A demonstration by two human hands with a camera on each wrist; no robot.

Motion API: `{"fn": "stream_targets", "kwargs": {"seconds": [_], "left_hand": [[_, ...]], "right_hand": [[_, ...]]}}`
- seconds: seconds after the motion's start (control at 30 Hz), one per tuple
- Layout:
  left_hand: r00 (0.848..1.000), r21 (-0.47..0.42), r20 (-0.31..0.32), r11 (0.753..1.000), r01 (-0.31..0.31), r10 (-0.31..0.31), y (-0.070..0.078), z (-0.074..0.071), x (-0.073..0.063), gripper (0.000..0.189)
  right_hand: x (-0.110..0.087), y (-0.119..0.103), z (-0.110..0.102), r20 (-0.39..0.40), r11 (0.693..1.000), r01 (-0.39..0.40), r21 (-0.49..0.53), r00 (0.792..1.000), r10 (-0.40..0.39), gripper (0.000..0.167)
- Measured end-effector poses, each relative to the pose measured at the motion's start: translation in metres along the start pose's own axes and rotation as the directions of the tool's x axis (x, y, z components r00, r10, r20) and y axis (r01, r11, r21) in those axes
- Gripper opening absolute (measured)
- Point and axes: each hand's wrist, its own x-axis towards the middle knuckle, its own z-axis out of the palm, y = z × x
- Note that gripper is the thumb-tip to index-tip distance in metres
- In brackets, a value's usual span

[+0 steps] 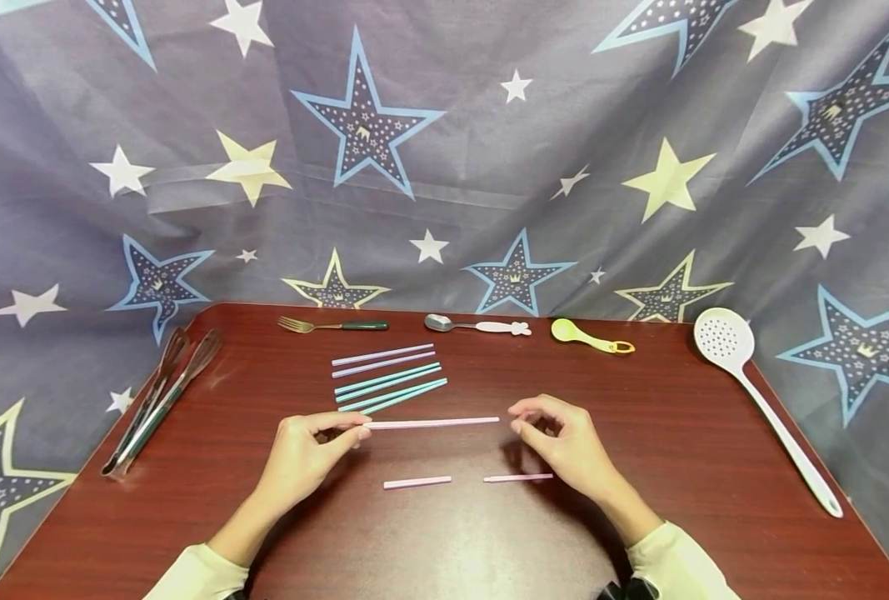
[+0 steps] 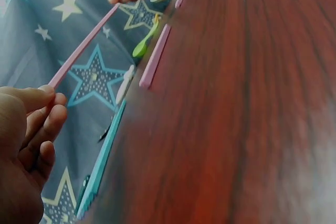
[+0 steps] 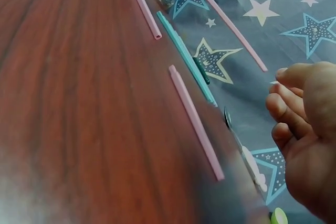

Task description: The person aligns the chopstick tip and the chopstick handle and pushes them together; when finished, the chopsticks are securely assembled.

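My left hand [image 1: 305, 458] pinches one end of a long pink straw [image 1: 432, 423], which is raised off the table and points to the right. Just beyond its free end is my right hand [image 1: 564, 442], fingers loosely bent, thumb and forefinger apart, with nothing in them. The right wrist view shows a small gap between the straw tip [image 3: 264, 69] and those fingertips. Below, on the tabletop, lie two short pink straw pieces, a left piece [image 1: 417, 482] and a right piece [image 1: 518, 478]. The left piece shows a hollow end in the right wrist view.
Behind the hands lie purple straws [image 1: 382, 356] and teal straws [image 1: 392, 387]. Along the back edge are a fork [image 1: 333, 325], a spoon [image 1: 477, 326] and a yellow measuring spoon [image 1: 590, 337]. Metal tongs [image 1: 162, 400] lie left, a white skimmer [image 1: 766, 408] right. A star-patterned cloth [image 1: 444, 150] hangs behind.
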Motion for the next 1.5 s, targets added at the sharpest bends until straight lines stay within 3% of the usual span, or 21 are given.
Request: {"fn": "stream_targets", "kwargs": {"seconds": [0.4, 0.67, 0.83, 1.07, 1.27, 1.5], "left_hand": [[0.992, 0.093, -0.067, 0.989, 0.112, -0.106, -0.023, 0.0, -0.003, 0.011], [0.989, 0.141, -0.097, 0.982, 0.125, -0.112, -0.033, 0.002, -0.004, 0.011], [0.991, 0.154, -0.102, 0.983, 0.099, -0.084, -0.038, 0.003, -0.004, 0.01], [0.993, 0.232, -0.115, 0.973, 0.008, 0.019, -0.045, 0.004, -0.005, 0.012], [0.995, 0.261, -0.088, 0.965, -0.025, 0.05, -0.046, 0.003, -0.005, 0.012], [0.994, 0.301, -0.082, 0.953, -0.041, 0.068, -0.047, 0.003, -0.006, 0.008]], "right_hand": [[-0.02, 0.02, -0.009, 0.126, 0.995, 0.101, -0.025, 0.987, -0.097, 0.016], [-0.027, 0.03, -0.01, 0.174, 0.992, 0.122, -0.012, 0.978, -0.118, 0.019], [-0.028, 0.033, -0.01, 0.173, 0.983, 0.181, -0.032, 0.97, -0.173, 0.023], [-0.028, 0.034, -0.009, 0.239, 0.963, 0.248, -0.1, 0.946, -0.219, 0.021], [-0.029, 0.034, -0.009, 0.274, 0.959, 0.253, -0.126, 0.938, -0.212, 0.022], [-0.031, 0.034, -0.008, 0.26, 0.96, 0.243, -0.141, 0.944, -0.201, 0.02]]}}
